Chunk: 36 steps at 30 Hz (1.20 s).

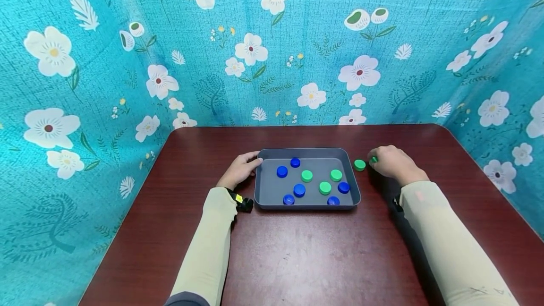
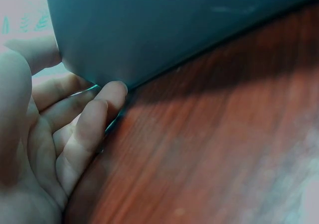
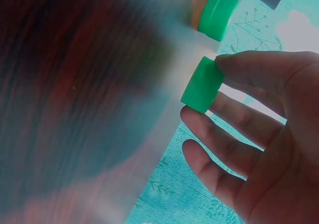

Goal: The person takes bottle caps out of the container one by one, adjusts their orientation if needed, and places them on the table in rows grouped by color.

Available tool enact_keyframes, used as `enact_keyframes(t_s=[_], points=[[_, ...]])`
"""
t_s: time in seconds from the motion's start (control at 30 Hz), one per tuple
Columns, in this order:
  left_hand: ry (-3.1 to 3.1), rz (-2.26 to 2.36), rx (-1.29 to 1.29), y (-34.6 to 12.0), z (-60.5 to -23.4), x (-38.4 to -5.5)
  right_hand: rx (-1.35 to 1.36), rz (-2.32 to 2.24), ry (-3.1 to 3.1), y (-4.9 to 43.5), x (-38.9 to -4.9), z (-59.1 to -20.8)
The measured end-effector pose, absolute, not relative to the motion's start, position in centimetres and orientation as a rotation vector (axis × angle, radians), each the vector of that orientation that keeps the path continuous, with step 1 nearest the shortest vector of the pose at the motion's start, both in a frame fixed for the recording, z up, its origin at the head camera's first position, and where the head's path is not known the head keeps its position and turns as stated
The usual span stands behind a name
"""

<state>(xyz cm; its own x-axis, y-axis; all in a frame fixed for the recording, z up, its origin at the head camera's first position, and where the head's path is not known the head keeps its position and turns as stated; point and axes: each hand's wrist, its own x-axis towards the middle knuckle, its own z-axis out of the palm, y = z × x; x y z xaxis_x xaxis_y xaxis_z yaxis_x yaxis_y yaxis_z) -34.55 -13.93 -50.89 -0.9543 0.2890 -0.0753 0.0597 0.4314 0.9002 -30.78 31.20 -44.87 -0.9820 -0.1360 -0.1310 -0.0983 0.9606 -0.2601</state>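
Observation:
A dark grey rectangular tray [image 1: 306, 207] lies on the table with several blue bottle caps [image 1: 299, 190] and three green caps [image 1: 325, 188] in it. At its left side my left hand [image 1: 240, 170] grips the wall; the thumb is over the rim and the other fingers are low on the outside, as the left wrist view shows. To the right of the tray, my right hand [image 1: 393, 162] pinches a green bottle cap [image 3: 203, 84] between thumb and fingers. Another green cap [image 1: 359, 165] sits on the table between that hand and the tray.
The dark red-brown table [image 1: 323, 254] has rounded far corners. Behind it and along both sides hangs a turquoise flowered curtain [image 1: 272, 98]. Both forearms reach in from the near side, and a black strap [image 1: 242, 202] is on the left wrist.

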Motion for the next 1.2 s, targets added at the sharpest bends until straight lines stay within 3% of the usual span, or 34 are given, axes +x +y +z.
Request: enact_keyframes(t_s=[1.2], points=[[2.462, 1.534, 0.328, -13.9, -50.7, -34.4, -0.178, -0.365, 2.966, 31.5, -31.0, -46.2]])
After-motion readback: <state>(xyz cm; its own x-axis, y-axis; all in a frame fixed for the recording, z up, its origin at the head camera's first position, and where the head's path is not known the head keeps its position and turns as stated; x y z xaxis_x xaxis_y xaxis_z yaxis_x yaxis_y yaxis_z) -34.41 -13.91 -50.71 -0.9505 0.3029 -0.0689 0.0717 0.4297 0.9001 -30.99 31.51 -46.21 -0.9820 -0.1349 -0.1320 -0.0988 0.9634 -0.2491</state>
